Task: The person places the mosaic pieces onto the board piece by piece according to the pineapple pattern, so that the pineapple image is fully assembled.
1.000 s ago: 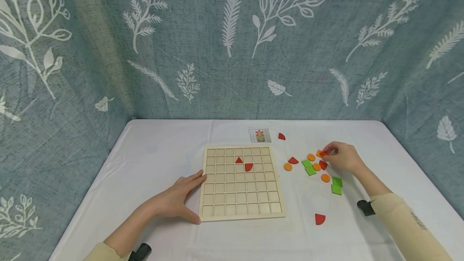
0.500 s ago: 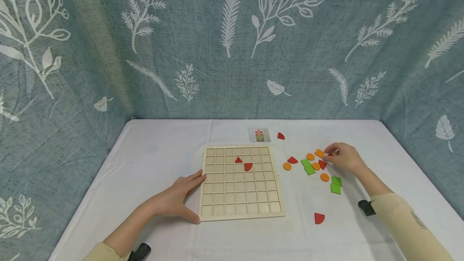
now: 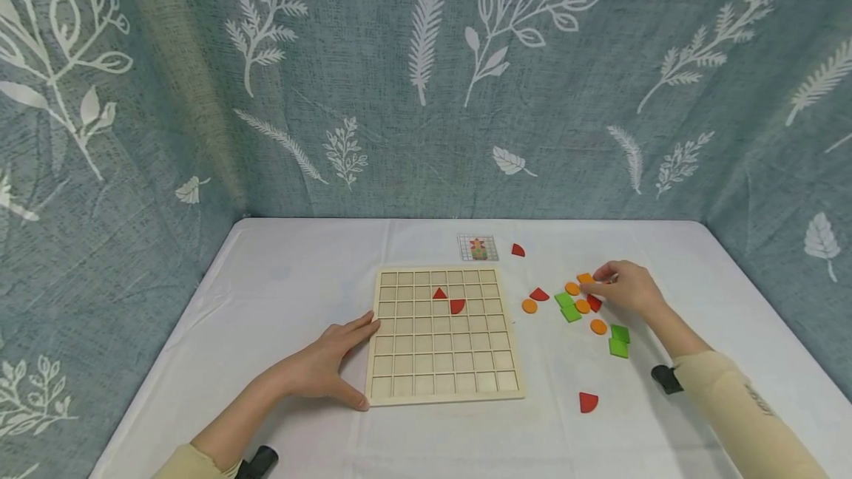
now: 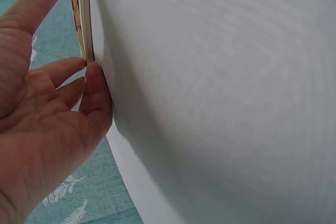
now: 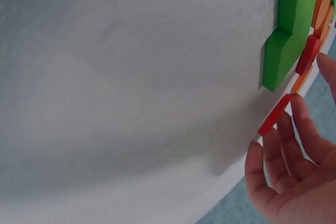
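Observation:
My left hand [image 3: 325, 362] rests at the left edge of a pale wooden grid board [image 3: 403, 347], thumb and fingers spread along its side. In the left wrist view, fingertips touch the board's edge [image 4: 85, 17]. A red triangle [image 3: 439, 294] and a red quarter-circle [image 3: 457, 306] lie in the board's cells. My right hand [image 3: 631, 290] hovers low over the loose pieces, thumb and fingertips apart beside an orange square [image 3: 585, 278]. Below its fingers a red piece [image 5: 274, 115] lies on the cloth, partly hidden in the head view.
Orange discs [image 3: 598, 327], green tiles [image 3: 619, 348] and other red pieces [image 3: 540, 294] are scattered right of the board. One red quarter-circle [image 3: 589, 402] lies nearer the front. A small gridded picture card [image 3: 478, 248] is behind the board. Patterned curtains [image 3: 373, 94] enclose the white table [image 3: 299, 265].
My right hand has shifted a red piece rightward off the orange square and released it. Its thumb and fingertips are now back beside the square. My left hand has stayed put.

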Available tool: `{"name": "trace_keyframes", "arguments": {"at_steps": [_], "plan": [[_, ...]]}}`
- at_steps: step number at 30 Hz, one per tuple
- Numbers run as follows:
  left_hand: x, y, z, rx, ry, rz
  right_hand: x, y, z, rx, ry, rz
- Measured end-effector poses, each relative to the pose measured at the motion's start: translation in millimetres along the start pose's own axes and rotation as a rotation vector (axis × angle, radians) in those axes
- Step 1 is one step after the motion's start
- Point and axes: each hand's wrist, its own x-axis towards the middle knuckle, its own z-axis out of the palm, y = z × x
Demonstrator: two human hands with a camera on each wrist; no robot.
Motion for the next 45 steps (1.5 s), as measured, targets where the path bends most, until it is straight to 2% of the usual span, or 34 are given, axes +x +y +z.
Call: {"name": "trace_keyframes", "arguments": {"at_steps": [5, 11, 18, 25, 30, 38, 45], "plan": [[-0.3, -0.7, 0.6, 0.001, 0.002, 0.008, 1.5, -2, 2, 0.017, -0.009, -0.027], [-0.6, 0.0, 1.0, 0.003, 0.005, 0.011, 1.9, -2, 4, 0.046, -0.028, -0.019], [-0.8, -0.4, 1.6, 0.0, 0.006, 0.011, 2.8, -1, 5, 0.04, -0.015, -0.001], [-1.0, -0.7, 2.5, 0.009, 0.009, 0.019, 5.4, -1, 6, 0.02, -0.007, -0.017], [-1.0, -1.3, 2.3, 0.009, 0.013, 0.029, 5.3, -3, 7, 0.003, 0.031, -0.037], [-0.7, -1.8, 1.4, 0.009, 0.005, 0.032, 0.8, -19, 10, 0.107, 0.085, -0.087], [0.0, -1.9, 0.8, 0.001, 0.001, 0.024, -2.3, -41, 25, 0.22, 0.113, -0.174]]}}
